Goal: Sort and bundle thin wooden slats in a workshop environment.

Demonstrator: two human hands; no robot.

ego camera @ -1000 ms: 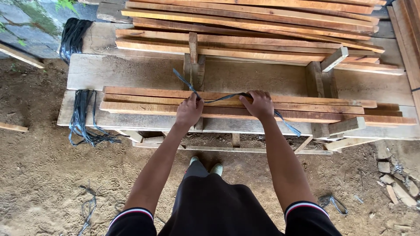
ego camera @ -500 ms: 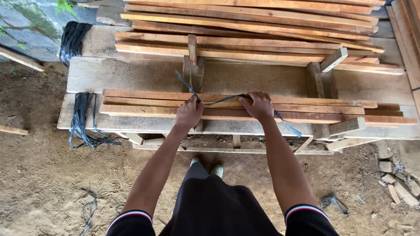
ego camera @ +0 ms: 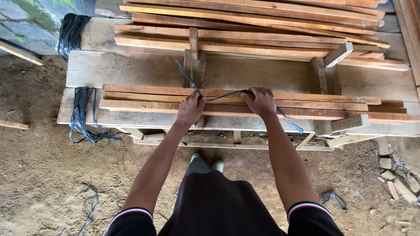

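We pinch the dark strap (ego camera: 225, 95) in both hands (ego camera: 190, 109) (ego camera: 261, 101), fingers closed; pulling evenly at frame centre should cinch the wooden slats (ego camera: 144, 98) tight.

No packages, labels, signs or screens in view. Nothing printed or boxed anywhere from 12 o'clock round to 6 o'clock; no wrapped goods, no tags, no display of any kind.
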